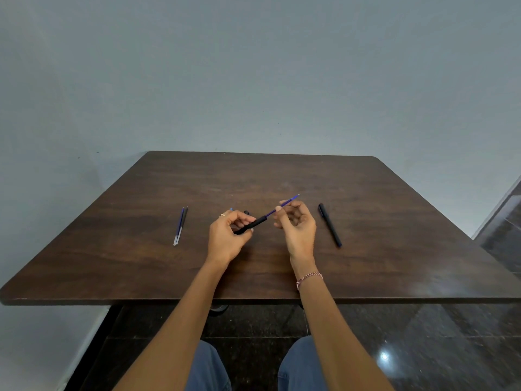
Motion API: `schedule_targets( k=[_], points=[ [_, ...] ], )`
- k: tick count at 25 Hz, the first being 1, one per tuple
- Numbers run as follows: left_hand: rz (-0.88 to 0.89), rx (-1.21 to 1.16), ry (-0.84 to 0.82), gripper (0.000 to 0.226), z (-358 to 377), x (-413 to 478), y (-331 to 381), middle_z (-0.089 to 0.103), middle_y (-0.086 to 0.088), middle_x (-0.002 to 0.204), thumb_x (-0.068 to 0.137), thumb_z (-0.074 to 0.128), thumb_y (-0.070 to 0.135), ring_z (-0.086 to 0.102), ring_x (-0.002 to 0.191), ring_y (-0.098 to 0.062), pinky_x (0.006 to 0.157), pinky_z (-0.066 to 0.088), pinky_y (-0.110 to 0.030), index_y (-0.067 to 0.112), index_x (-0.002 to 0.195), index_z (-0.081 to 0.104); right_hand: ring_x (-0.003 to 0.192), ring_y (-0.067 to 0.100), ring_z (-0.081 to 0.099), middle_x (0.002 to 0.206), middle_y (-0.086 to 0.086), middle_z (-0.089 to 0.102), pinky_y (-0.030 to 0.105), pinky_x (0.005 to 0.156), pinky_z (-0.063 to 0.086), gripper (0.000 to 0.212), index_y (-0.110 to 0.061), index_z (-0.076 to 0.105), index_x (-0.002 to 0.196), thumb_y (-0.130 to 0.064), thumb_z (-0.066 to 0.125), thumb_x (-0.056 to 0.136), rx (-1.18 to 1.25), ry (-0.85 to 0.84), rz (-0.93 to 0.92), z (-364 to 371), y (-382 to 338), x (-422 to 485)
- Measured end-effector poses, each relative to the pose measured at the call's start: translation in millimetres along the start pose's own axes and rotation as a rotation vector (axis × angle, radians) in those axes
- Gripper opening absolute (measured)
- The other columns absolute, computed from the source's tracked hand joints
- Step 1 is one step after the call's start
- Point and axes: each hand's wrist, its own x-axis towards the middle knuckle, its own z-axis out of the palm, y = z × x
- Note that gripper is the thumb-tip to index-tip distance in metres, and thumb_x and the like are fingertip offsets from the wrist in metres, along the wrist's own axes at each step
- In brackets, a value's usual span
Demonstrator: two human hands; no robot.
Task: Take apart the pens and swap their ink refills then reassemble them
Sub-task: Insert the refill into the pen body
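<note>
Left hand (229, 235) gripping barrel (251, 224); right hand (297, 224) pinching refill (282, 206) sticking from barrel. Pen (329, 224) lying right of barrel, spare refills (180, 225) left, on counter (366, 207).

Both bare forearms reached forward from the bottom of the view, angled inward so the hands met close together near the middle. The left hand (229, 235) was curled palm-inward, its thumb and fingers closed around a black pen barrel (251, 224), with a ring on one finger. The right hand (297, 227) was held a little higher, back toward the camera, its thumb and forefinger pinching a blue refill (282, 206) while the other fingers curled loosely; a braided bracelet (309, 277) circled that wrist.
</note>
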Motion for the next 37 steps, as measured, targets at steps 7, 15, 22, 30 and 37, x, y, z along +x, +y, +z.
schedule_targets(
  k=[7,15,22,30,37],
  points=[
    [-0.019,-0.019,0.005,0.038,-0.1,0.6,-1.6,0.066,0.006,0.086,0.068,0.075,-0.004,0.060,0.078,-0.004,0.070,0.046,-0.006,0.030,0.081,0.068,0.084,0.009,0.066,0.080,-0.006,0.069,0.018,0.063,0.052,0.016,-0.031,0.068,0.088,-0.035,0.054,0.094,-0.242,-0.133,-0.064,2.7,-0.5,-4.9],
    [-0.004,-0.053,0.012,0.036,-0.3,1.1,-3.0,0.066,0.006,0.089,0.070,0.076,-0.002,0.061,0.081,-0.002,0.072,0.047,-0.007,0.029,0.089,0.071,0.081,0.017,0.063,0.081,-0.006,0.068,0.045,0.074,0.057,0.011,-0.038,0.065,0.084,-0.038,0.058,0.091,-0.400,-0.131,-0.107,4.7,-3.0,-4.2],
    [-0.007,-0.065,0.058,0.032,1.5,2.0,-5.8,0.067,0.005,0.090,0.072,0.075,0.000,0.062,0.080,-0.004,0.071,0.050,-0.010,0.025,0.092,0.072,0.082,0.001,0.064,0.081,-0.008,0.069,0.028,0.075,0.055,0.007,-0.031,0.065,0.095,-0.029,0.059,0.093,-0.354,-0.182,-0.080,5.9,-0.7,-2.7],
    [-0.278,-0.202,0.323,0.030,-12.5,3.5,-5.6,0.066,0.013,0.089,0.077,0.073,0.004,0.061,0.079,0.002,0.075,0.049,-0.015,0.024,0.098,0.068,0.075,-0.007,0.062,0.080,-0.008,0.067,0.009,0.062,0.049,0.019,-0.038,0.059,0.096,-0.019,0.055,0.095,-0.362,-0.134,-0.017,6.5,-2.5,-1.8],
    [-0.300,-0.313,0.380,0.029,-18.3,-1.3,-7.5,0.065,0.013,0.089,0.078,0.072,0.001,0.061,0.081,-0.002,0.073,0.048,-0.015,0.019,0.100,0.068,0.073,-0.004,0.064,0.076,-0.007,0.068,0.014,0.068,0.053,0.018,-0.034,0.063,0.092,-0.017,0.060,0.092,-0.419,-0.147,-0.019,5.6,1.1,-1.1]
  ],
)
